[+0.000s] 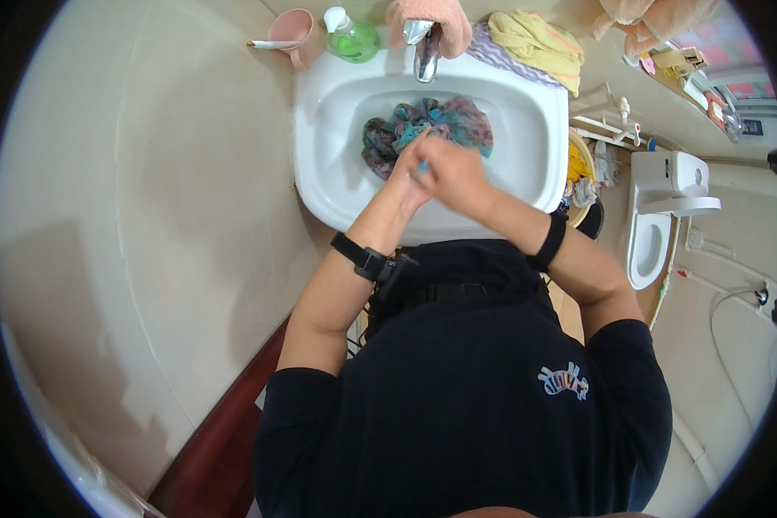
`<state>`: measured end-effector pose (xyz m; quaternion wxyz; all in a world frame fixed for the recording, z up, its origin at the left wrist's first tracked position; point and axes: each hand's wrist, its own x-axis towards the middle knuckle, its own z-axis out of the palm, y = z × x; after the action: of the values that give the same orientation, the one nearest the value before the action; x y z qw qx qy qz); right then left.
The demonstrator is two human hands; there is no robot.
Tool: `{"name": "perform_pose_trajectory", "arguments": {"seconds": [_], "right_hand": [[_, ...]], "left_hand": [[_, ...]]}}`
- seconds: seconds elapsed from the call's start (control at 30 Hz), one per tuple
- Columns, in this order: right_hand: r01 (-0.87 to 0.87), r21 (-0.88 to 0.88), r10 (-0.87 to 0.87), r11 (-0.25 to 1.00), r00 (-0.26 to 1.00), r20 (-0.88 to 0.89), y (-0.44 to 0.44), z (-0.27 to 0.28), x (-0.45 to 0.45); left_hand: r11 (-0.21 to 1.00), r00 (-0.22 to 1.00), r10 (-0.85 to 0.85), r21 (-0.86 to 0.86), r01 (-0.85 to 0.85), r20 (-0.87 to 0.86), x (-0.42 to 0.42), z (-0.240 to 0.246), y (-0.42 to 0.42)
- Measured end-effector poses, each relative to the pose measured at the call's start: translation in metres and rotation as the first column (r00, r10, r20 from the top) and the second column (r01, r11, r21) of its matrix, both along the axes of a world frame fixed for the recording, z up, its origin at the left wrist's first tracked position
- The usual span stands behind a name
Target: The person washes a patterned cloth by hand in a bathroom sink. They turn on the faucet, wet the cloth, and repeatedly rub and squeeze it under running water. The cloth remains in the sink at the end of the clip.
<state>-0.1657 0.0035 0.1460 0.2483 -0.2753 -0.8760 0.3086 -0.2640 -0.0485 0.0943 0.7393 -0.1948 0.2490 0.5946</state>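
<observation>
A bunched, wet-looking patterned cloth (pixel 472 123) in teal, purple and dark tones lies in the white washbasin (pixel 324 149). Over its near side, my left hand (pixel 409 173) and my right hand (pixel 454 173) are pressed together. A bit of blue fabric shows between them, so both seem closed on a fold of the cloth. My right hand is blurred and covers part of the left one's fingers. Above the cloth, at the back of the basin, stands a chrome faucet (pixel 426 61) with a pink towel (pixel 450 26) draped around it.
On the basin's back left are a pink cup (pixel 291 29) with a white tube and a green soap pump bottle (pixel 355 44). Yellow and striped towels (pixel 534 45) lie at the back right. Beyond stand a laundry basin (pixel 583 175) and a toilet (pixel 651 243). A wall (pixel 201 162) borders the left.
</observation>
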Motion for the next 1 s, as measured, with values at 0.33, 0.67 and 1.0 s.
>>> {"name": "perform_pose_trajectory", "arguments": {"seconds": [0.33,0.67,1.0], "right_hand": [[-0.135,-0.742,0.329,0.657,0.936,0.122,0.051,-0.034,0.038],[0.179,0.278,-0.221,0.944,0.967,0.129,0.038,-0.005,0.022],[-0.115,-0.316,0.104,0.942,0.993,-0.049,-0.029,-0.014,0.004]], "left_hand": [[0.998,0.979,-0.058,0.025,0.064,-0.194,-0.032,-0.003,-0.002],[0.986,0.972,-0.167,-0.047,0.161,-0.165,-0.034,-0.006,-0.009],[0.976,0.948,-0.216,-0.044,0.212,-0.235,-0.014,-0.007,-0.009]]}}
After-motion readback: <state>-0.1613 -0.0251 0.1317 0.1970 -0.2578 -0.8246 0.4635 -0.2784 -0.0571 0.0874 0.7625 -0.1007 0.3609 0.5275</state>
